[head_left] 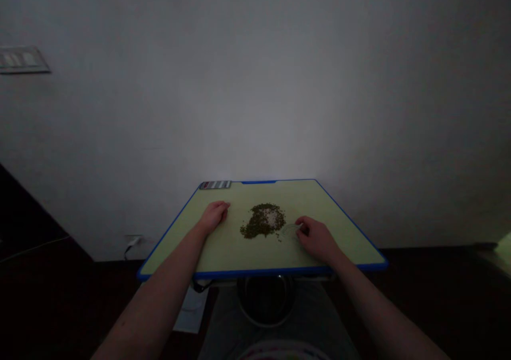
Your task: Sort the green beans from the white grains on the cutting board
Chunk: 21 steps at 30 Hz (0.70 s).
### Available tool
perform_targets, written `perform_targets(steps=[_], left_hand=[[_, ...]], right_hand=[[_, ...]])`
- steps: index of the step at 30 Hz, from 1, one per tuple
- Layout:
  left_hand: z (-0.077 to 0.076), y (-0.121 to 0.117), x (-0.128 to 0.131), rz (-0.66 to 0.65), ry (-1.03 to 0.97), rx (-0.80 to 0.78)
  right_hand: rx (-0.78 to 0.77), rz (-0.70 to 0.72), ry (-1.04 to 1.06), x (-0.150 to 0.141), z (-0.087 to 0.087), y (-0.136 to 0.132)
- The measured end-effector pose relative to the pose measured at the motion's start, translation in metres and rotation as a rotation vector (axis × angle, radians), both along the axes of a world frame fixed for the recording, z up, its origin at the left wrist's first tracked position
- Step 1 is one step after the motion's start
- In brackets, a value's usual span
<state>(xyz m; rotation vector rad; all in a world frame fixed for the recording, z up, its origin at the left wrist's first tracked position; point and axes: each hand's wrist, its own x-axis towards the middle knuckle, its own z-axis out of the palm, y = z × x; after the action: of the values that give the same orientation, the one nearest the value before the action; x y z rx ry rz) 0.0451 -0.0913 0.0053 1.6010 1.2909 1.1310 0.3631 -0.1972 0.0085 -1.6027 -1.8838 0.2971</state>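
Observation:
A loose pile of small dark green beans or seeds lies on the pale yellow tabletop, with a patch of pale grains on its right half. Left of the pile, my left hand rests on the tabletop with its fingers curled in; nothing shows in it. On the other side, my right hand pinches the edge of a clear, rounded, see-through piece close to the pile's lower right edge. Its exact kind is too faint to make out. A few stray beans lie near it.
The table has a raised blue rim. A phone-like flat object lies at its far left corner. Below the near edge, a round metal bowl sits by my lap. A plain wall stands behind the table.

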Motion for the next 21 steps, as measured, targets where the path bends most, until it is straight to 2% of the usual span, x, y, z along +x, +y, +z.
perform_targets(steps=[4,9,15,21], left_hand=[[0.001,-0.001,0.001,-0.009,0.000,0.014],[-0.001,0.000,0.000,-0.006,-0.005,0.009],[-0.007,0.006,-0.003,-0.002,-0.004,0.010],[-0.007,0.005,-0.002,-0.015,-0.011,-0.001]], right_hand=[[0.005,-0.029,-0.002,0.000,0.000,-0.004],[-0.007,0.005,0.013,-0.002,-0.002,-0.009],[0.008,-0.049,-0.031,-0.003,-0.004,-0.002],[0.010,-0.052,-0.037,-0.005,-0.003,0.002]])
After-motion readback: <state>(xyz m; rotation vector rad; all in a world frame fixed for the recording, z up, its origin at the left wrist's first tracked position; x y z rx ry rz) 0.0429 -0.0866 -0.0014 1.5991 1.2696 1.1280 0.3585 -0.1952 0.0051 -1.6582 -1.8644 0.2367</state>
